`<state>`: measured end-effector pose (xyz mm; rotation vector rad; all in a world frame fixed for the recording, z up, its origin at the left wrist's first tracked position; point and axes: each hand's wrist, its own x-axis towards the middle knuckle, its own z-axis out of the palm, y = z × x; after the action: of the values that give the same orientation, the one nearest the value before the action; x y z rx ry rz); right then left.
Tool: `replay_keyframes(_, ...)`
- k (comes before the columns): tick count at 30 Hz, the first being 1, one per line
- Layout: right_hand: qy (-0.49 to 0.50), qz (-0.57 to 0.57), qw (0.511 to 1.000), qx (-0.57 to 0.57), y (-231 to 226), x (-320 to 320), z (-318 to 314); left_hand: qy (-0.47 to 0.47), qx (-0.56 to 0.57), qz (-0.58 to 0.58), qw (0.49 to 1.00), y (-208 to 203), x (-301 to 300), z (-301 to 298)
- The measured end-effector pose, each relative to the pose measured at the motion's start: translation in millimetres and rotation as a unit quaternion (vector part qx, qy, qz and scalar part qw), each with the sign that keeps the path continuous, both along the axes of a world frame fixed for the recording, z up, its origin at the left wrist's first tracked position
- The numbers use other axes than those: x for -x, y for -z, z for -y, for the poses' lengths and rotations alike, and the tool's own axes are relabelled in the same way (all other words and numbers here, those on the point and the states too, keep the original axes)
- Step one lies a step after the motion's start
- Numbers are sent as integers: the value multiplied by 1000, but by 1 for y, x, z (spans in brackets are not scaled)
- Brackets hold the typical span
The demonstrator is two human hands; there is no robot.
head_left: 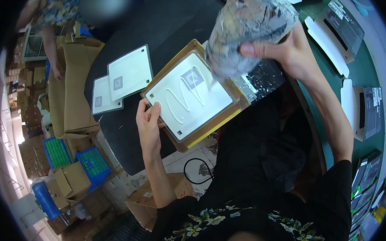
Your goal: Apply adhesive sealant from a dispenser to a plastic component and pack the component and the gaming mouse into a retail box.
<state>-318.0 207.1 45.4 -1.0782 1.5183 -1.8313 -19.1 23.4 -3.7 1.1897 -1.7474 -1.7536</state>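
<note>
While the left grip (150,123) holds its edge, the white panel (188,96) extends rightward.

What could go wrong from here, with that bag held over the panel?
The plastic bag in the right hand covers the far right edge of the white panel in this view; if it dips, it might smear the white zigzag bead.
The left hand grips the panel's left edge, thumb on its face; a slip might drag the thumb into the bead.
At left, two other white panels overlap near the edge of the black table; a bump might push the lower one off.
</note>
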Motion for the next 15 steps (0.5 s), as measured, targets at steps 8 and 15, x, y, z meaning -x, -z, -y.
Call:
replay_keyframes(8, -9, 105, 994, -44, -25, 40, 0, 78, -43, -75, 993, -26, 4, -14)
replay_keyframes(15, 79, -259, 874, -404, 68, 54, 42, 66, 98, -173, 978, -3, -25, -8)
